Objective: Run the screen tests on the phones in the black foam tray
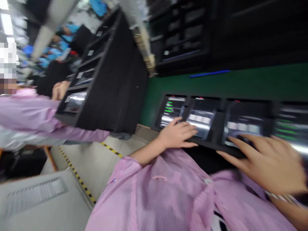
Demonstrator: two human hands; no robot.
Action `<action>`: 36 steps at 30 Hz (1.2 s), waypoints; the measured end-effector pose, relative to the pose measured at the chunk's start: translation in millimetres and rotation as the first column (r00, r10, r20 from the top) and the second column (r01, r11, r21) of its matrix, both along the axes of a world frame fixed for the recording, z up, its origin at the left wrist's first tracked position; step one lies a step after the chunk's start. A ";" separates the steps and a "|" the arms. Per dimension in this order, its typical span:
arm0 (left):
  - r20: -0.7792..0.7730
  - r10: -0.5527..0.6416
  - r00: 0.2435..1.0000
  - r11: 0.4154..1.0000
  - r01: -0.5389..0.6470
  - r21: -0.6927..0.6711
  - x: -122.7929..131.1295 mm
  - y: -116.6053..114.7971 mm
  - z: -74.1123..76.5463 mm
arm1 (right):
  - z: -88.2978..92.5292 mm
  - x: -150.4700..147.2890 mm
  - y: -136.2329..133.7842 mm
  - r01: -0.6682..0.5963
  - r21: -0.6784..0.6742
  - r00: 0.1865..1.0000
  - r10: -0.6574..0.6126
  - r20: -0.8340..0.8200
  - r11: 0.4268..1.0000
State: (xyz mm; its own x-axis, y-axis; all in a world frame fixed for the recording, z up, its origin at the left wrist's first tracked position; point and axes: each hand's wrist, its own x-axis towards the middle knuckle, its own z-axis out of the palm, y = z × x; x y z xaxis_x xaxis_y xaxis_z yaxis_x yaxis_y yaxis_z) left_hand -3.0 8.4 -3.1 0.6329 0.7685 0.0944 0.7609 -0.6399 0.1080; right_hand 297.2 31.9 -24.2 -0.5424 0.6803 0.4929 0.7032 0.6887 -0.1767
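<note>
Spreading our fingers wide, we lay both hands over a black slotted tray (218,115) of lit display panels (201,120) on a green-topped workbench (240,85). From the head camera, our left hand (176,134) sits with its fingers apart across the lower edge of the second panel. Our right hand (267,165), a metal bracelet (281,199) at its wrist, reaches its fingertips (231,138) to the third. Neither hand visibly clamps anything, though blur hides the exact contact. The panels sit in a row within the tray. Beyond, a co-worker's hand (60,89), from a pink smock sleeve (29,112), rests on a black rack (113,73) of similar panels, above hazard-striped floor tape (77,175).
</note>
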 end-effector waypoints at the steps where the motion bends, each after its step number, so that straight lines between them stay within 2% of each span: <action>1: 0.032 0.001 0.999 1.000 -0.001 0.007 -1.7 5.3 -2.4 | -0.9 3.0 -3.8 0.004 0.021 0.999 -0.005 0.051 1.000; 4: 0.123 0.023 0.992 1.000 -0.026 0.018 -6.5 19.3 -9.3 | -2.7 4.6 0.4 0.028 0.000 0.994 -0.028 0.107 1.000; 8: 0.225 0.039 0.974 0.998 -0.047 0.034 -8.9 24.1 -8.2 | -2.8 3.3 8.2 0.041 0.003 0.997 -0.041 0.064 0.999; 11: 0.268 0.183 0.946 0.981 -0.194 0.016 -5.5 26.0 -4.3 | -3.3 3.2 6.3 0.068 -0.055 0.997 -0.066 0.037 0.996; 13: 0.237 0.326 0.915 0.944 -0.331 -0.021 -1.3 28.5 -4.0 | -4.8 2.6 4.7 0.125 -0.111 0.992 -0.125 0.008 0.986; 15: 0.169 0.399 0.901 0.917 -0.397 -0.049 3.1 30.7 -5.2 | -5.8 0.7 3.8 0.184 -0.160 0.982 -0.188 -0.007 0.970; 18: 0.084 0.404 0.911 0.914 -0.398 -0.076 7.6 31.9 -7.0 | -4.2 -3.3 3.8 0.206 -0.217 0.978 -0.208 0.011 0.954; 23: 0.034 0.438 0.898 0.895 -0.432 -0.115 9.6 32.4 -6.7 | 0.7 -6.4 5.2 0.134 -0.295 0.991 -0.122 0.059 0.946; 25: 0.030 0.450 0.893 0.889 -0.444 -0.113 9.9 32.6 -6.2 | -1.7 -4.9 4.5 0.163 -0.244 0.987 -0.159 0.036 0.956; 28: 0.074 0.456 0.887 0.889 -0.450 -0.088 9.6 31.5 -6.1 | -9.7 -0.5 2.0 0.221 -0.066 0.972 -0.226 -0.068 0.973; 30: 0.119 0.451 0.885 0.892 -0.446 -0.071 9.0 29.8 -7.3 | -14.6 2.3 0.5 0.238 0.003 0.963 -0.236 -0.130 0.971; 36: 0.209 0.436 0.876 0.899 -0.435 -0.052 6.7 30.5 -15.2 | -17.5 3.4 1.1 0.229 -0.042 0.962 -0.233 -0.142 0.972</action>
